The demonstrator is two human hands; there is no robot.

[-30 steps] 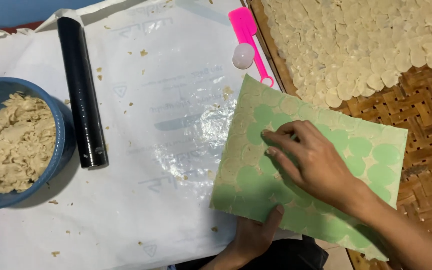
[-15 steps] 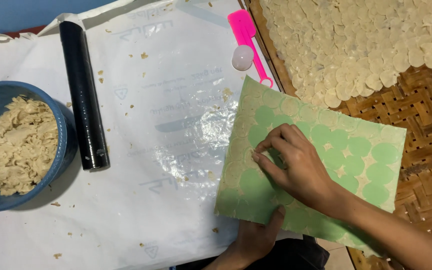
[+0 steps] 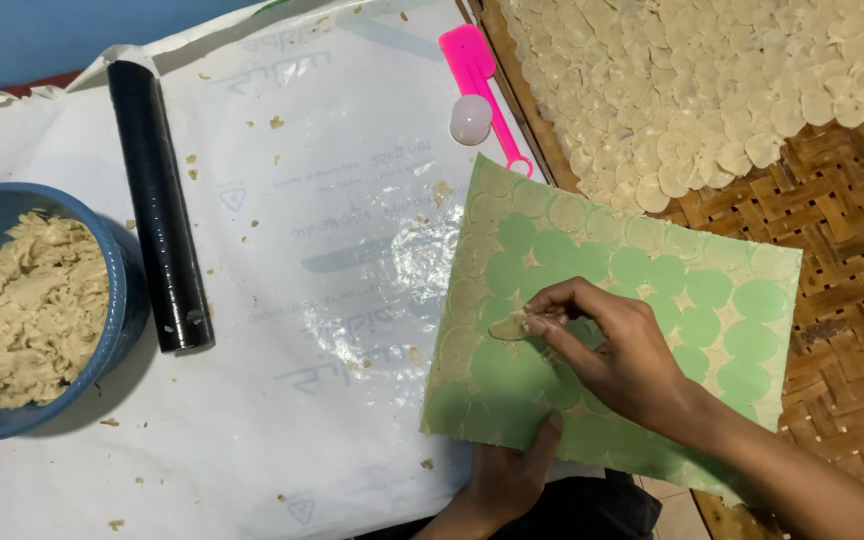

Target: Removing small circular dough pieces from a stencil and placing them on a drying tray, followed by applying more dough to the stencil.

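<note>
A green sheet (image 3: 722,300) covered with thin round dough discs lies tilted across the edge of the white plastic sheet and the woven tray. My right hand (image 3: 617,350) rests on its middle and pinches one pale dough disc (image 3: 508,326) between thumb and fingers, its edge lifted off the green. My left hand (image 3: 512,480) grips the sheet's near edge from below, thumb on top.
A woven bamboo tray (image 3: 852,230) at the right holds several pale dough discs (image 3: 692,80). On the white plastic sheet (image 3: 302,300) lie a black rolling pin (image 3: 160,210), a pink scoop (image 3: 477,70) and a small round cap (image 3: 470,118). A blue bowl (image 3: 122,300) of dough stands at left.
My right hand slid left across the green sheet and closed its fingers on a dough disc, lifting its edge. My left hand kept its hold on the near edge.
</note>
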